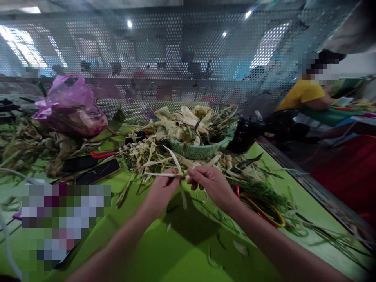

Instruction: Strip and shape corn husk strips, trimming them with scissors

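Observation:
My left hand [163, 188] and my right hand [212, 181] meet above the green table [182, 250], both pinched on pale leaf strips [173, 163]. One strip runs left from my left hand, another curls up and back, a third hangs down between the hands. Just behind them lies a heap of pale cut leaves and husks [152, 150]. A teal basket [195, 150] full of husks stands behind that heap.
A pink plastic bag [70, 105] sits on dry leaves at back left. A phone [98, 171] and a red-handled tool [103, 154] lie left of the heap. Green stalks and a yellow ring [268, 213] lie right. A perforated screen stands behind; a person in yellow [302, 96] sits far right.

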Tool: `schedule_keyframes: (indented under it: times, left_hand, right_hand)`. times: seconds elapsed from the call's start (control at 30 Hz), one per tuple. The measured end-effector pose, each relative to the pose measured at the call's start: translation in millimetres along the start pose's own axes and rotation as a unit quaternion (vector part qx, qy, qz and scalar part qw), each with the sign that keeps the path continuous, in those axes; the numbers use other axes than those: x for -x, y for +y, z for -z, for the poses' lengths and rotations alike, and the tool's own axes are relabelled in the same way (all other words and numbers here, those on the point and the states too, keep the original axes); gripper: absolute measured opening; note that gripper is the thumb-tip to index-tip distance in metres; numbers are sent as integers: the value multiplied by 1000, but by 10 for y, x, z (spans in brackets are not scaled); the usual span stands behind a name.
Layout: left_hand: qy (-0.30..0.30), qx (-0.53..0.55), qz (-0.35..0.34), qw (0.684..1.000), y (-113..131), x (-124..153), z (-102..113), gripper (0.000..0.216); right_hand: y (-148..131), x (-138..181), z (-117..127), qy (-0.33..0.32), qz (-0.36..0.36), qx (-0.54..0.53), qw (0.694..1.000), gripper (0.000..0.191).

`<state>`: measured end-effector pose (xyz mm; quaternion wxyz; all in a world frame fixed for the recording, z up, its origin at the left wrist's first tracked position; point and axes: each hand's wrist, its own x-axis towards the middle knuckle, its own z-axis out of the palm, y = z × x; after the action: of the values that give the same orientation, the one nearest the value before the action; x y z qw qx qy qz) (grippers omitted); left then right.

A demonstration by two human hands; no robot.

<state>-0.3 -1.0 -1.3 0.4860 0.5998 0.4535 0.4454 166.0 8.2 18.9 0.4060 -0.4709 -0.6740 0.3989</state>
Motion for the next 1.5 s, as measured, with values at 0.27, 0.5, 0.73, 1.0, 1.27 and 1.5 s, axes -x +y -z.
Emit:
schedule_keyframes:
  times: [0.27, 0.5, 0.73, 1.0, 1.27, 1.5]
  left_hand:
    - [-42, -32, -46, 998, -69, 29, -62, 11]
    - [-105, -10, -16, 994, -30, 81, -73, 14]
    - [-50, 56, 24, 997, -90, 38, -82, 24]
    - [-4, 92, 65, 994, 15, 54, -23, 39]
    - [4, 137, 47, 989, -15, 24, -22, 32]
    - [25, 229, 71, 971, -80, -7, -5, 31]
  right_hand:
    - [-80, 23, -1, 45, 102, 102, 988, 10]
    - [35, -22, -36, -32, 19, -121, 992, 13]
    - [39, -94, -17, -20, 9, -45, 999, 17]
    - [77, -84, 53, -13, 56, 52, 997, 14]
    - [67, -84, -20, 14, 83, 133, 988, 15]
    - [-20, -21, 67, 161, 205, 183, 948, 11]
